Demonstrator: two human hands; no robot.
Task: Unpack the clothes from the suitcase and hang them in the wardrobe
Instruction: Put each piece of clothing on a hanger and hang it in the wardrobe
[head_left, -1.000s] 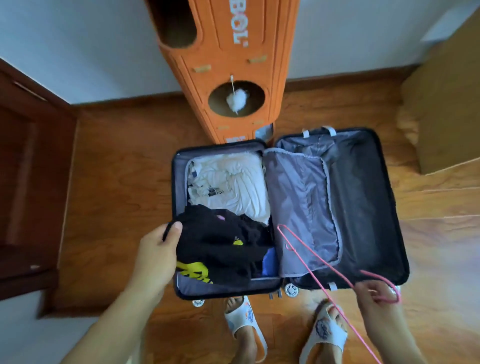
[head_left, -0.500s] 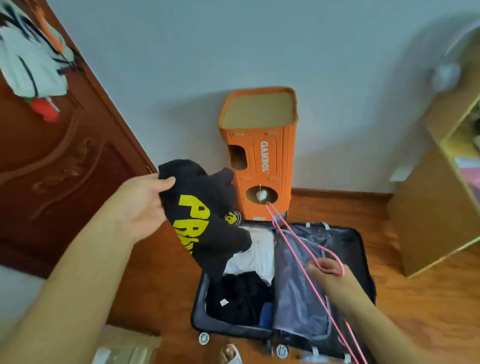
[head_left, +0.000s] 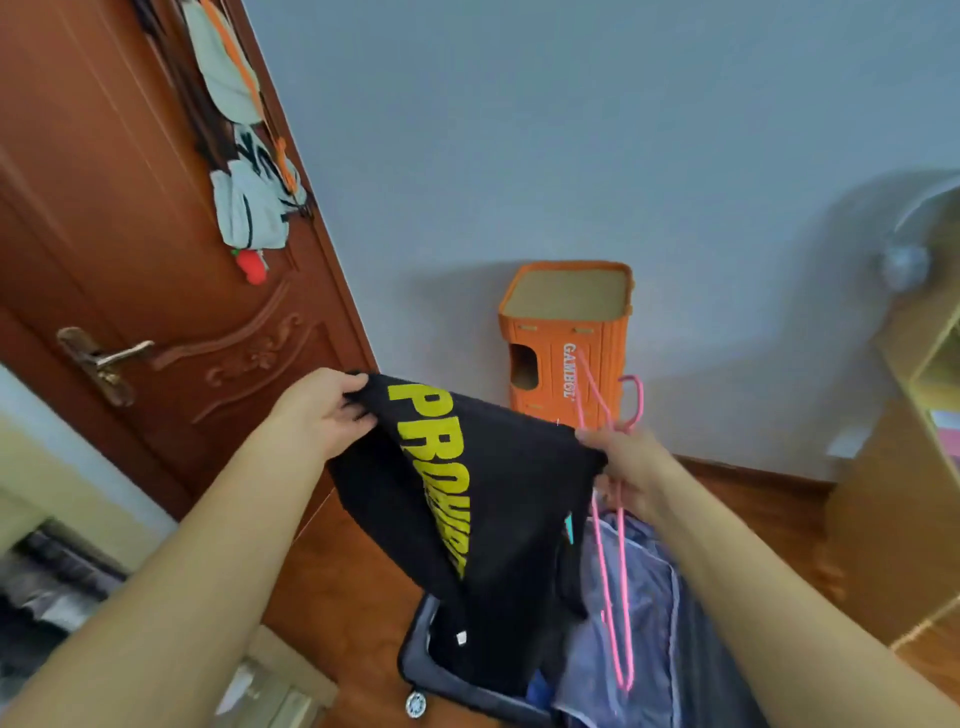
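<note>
Presently left hand (head_left: 324, 410) grips one edge of black garment (head_left: 498, 483) with yellow lettering; right hand (head_left: 631, 465) pinches the opposite edge and holds pink hanger (head_left: 618, 587) too. Garment hangs above open suitcase (head_left: 415, 649), which holds dark clothing beside a grey lining panel (head_left: 649, 597).

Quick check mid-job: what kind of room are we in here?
Most likely a bedroom in a home. A carved wooden door with bags hanging on it, an open suitcase on the wood floor, and an orange cardboard cat house against the plain wall all point to that.
</note>
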